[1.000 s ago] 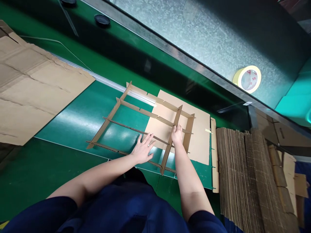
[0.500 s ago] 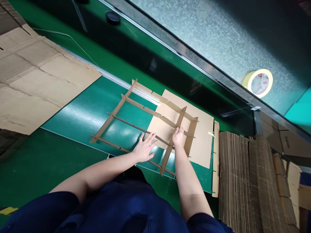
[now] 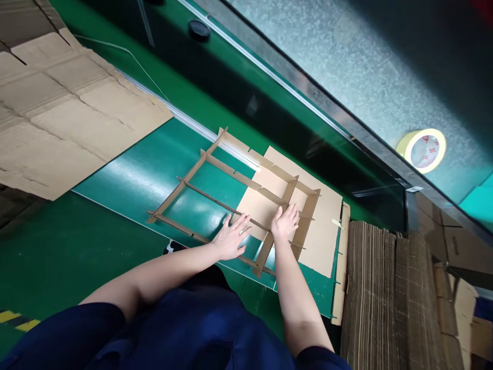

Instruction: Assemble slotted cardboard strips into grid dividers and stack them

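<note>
Near the centre of the frame a cardboard divider grid (image 3: 234,198) stands on edge on a green work surface (image 3: 127,180). It is built of slotted strips: four long strips run from lower left to upper right, crossed by three shorter strips, one at the left end and two close together at the right end. The right end of the grid sits over a single flat cardboard sheet (image 3: 323,226) lying on the green surface. Two bare hands reach in from the lower edge of the frame. The left hand (image 3: 231,237) lies palm down with its fingers spread flat, resting on the long strips at the near side of the grid. The right hand (image 3: 284,222) sits just beside it, fingers extended and lightly fanned, pressing on the top of the second short cross strip from the right where it meets a long strip; nothing is pinched in either hand. One narrow notched strip (image 3: 341,267) lies flat along the right edge of the cardboard sheet. To its right, at the lower right of the frame, is a thick stack of cardboard strips (image 3: 385,293) seen edge on, too many to count. One large flattened carton (image 3: 65,118) fills the upper left. One roll of yellow tape (image 3: 421,150) rests on a grey metal ledge (image 3: 346,77) at the right, and one black round cap (image 3: 199,30) lies at the top centre.
</note>
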Available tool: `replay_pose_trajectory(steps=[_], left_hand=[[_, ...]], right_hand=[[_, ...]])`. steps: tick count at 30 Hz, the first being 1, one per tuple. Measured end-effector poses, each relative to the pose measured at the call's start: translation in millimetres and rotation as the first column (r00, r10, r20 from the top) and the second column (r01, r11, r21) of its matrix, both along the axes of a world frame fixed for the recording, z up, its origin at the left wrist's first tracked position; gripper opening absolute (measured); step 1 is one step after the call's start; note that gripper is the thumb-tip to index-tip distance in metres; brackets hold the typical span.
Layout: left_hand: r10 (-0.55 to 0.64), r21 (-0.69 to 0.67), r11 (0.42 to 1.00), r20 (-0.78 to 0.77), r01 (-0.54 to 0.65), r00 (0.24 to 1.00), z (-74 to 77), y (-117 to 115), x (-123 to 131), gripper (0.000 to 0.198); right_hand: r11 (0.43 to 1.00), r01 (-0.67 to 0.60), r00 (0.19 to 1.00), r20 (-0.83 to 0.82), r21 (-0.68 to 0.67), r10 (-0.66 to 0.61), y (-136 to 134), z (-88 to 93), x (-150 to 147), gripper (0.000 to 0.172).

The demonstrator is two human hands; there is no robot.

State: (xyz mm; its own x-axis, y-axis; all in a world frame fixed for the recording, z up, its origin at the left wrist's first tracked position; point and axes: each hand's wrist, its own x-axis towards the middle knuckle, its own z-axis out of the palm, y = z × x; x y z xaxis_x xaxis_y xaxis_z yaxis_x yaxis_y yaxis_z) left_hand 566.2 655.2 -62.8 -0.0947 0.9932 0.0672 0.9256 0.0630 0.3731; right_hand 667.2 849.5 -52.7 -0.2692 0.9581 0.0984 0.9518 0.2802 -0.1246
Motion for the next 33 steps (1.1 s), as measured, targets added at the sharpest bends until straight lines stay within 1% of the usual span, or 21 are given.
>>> replay_pose_trajectory(steps=[3,6,8,10,11,13,15,16,18,19,20,21,23,24,25,26,27,28,29,31,33], left_hand=[[-0.003,-0.016,1.000,0.014,0.004,1.000,0.9,1,-2,0.063],[0.001,-0.021,1.000,0.019,-0.001,1.000,0.5,2,-3,0.063],[-0.002,-0.020,1.000,0.020,0.002,1.000,-0.2,3,-3,0.062],[-0.010,-0.014,1.000,0.026,0.011,1.000,0.8,3,-1,0.060],[-0.012,-0.006,1.000,0.032,0.012,0.999,2.5,3,0,0.058],[-0.009,0.027,1.000,0.049,0.007,0.999,8.9,2,-3,0.053],[0.013,0.090,0.996,0.065,-0.019,0.998,17.4,-2,-16,0.047],[0.044,0.127,0.990,0.068,-0.053,0.997,21.4,-6,-29,0.045],[0.176,0.185,0.965,0.066,-0.185,0.982,26.0,-21,-69,0.041],[0.281,0.201,0.936,0.063,-0.288,0.958,26.1,-32,-95,0.040],[0.405,0.208,0.889,0.058,-0.407,0.913,24.6,-46,-125,0.039],[0.536,0.209,0.819,0.052,-0.534,0.842,21.4,-62,-157,0.040],[0.770,0.187,0.623,0.028,-0.760,0.638,10.8,-100,-219,0.051],[0.854,0.151,0.514,0.004,-0.844,0.521,4.0,-119,-245,0.060],[0.908,0.100,0.418,-0.029,-0.903,0.417,-3.2,-136,-268,0.067],[0.937,0.049,0.346,-0.067,-0.937,0.343,-10.4,-151,-285,0.071],[0.950,0.004,0.296,-0.105,-0.955,0.294,-16.7,-162,-297,0.072],[0.950,-0.030,0.277,-0.138,-0.960,0.279,-21.8,-170,-306,0.069],[0.943,-0.047,0.286,-0.164,-0.957,0.289,-25.0,-174,-311,0.064],[0.921,-0.032,0.334,-0.204,-0.942,0.333,-25.9,-177,-318,0.058],[0.905,0.000,0.364,-0.235,-0.932,0.354,-21.6,-178,-326,0.060]], right_hand=[[0.994,-0.091,0.994,0.054,-0.060,0.094,0,-2.9,-3,0.062],[0.988,-0.101,0.994,0.031,-0.119,0.106,-1,-0.3,0,0.062],[0.990,-0.111,0.994,-0.021,-0.089,0.110,-7,2.9,6,0.060],[0.992,-0.127,0.991,-0.042,-0.005,0.127,-20,3.4,13,0.059],[0.988,-0.149,0.988,-0.027,0.025,0.150,-27,2.1,16,0.059],[0.976,-0.214,0.976,0.033,0.026,0.213,-39,-2.6,19,0.059],[0.966,-0.258,0.962,0.092,-0.014,0.258,-46,-7.3,20,0.060],[0.964,-0.265,0.958,0.109,-0.023,0.266,-47,-8.5,21,0.060],[0.965,-0.262,0.959,0.110,-0.006,0.261,-50,-7.8,23,0.059],[0.967,-0.255,0.963,0.094,0.016,0.252,-51,-6.1,25,0.059],[0.969,-0.243,0.968,0.069,0.042,0.240,-54,-3.8,28,0.059],[0.972,-0.224,0.974,0.038,0.072,0.222,-56,-1.2,31,0.059],[0.976,-0.177,0.983,-0.028,0.131,0.182,-64,3.8,37,0.059],[0.975,-0.158,0.984,-0.061,0.156,0.169,-69,6.1,39,0.060],[0.973,-0.147,0.982,-0.094,0.178,0.165,-74,8.3,40,0.060],[0.971,-0.144,0.977,-0.128,0.194,0.170,-78,10.4,40,0.060],[0.968,-0.147,0.970,-0.161,0.205,0.182,-83,12.3,39,0.060],[0.965,-0.159,0.961,-0.191,0.210,0.200,-87,14.1,37,0.060],[0.961,-0.175,0.950,-0.219,0.212,0.221,-90,15.6,33,0.060],[0.953,-0.210,0.929,-0.259,0.217,0.263,-96,17.9,23,0.061],[0.942,-0.248,0.908,-0.283,0.228,0.308,-101,19.1,12,0.064]])
